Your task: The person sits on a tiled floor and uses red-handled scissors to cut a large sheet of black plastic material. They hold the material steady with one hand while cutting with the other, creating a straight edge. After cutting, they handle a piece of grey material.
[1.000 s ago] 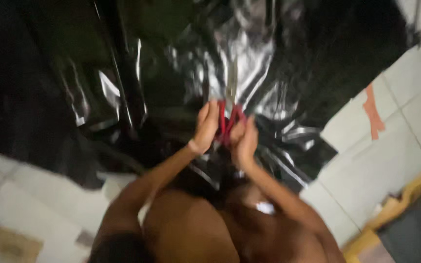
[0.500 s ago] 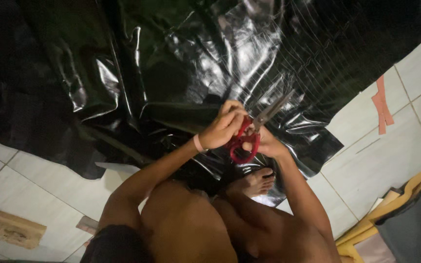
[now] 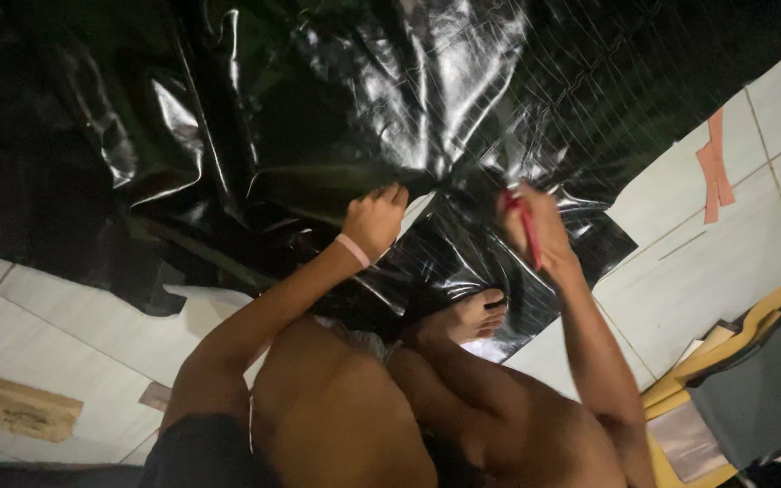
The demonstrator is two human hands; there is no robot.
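On black sheet [image 3: 336, 108], hands now apart: left hand [image 3: 374, 219], right hand [image 3: 528, 226] with scissors [image 3: 526, 233].

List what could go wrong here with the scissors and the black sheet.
1. The right hand grips red-handled scissors while the left hand lifts the glossy black plastic sheet close by; a slip might nick those fingers.
2. A bare foot rests on the sheet just below the scissors, so dropped scissors could hit it.
3. The sheet is wrinkled, so a cut may wander.

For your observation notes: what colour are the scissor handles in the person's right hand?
Red, on the scissors gripped by the right hand; head view.
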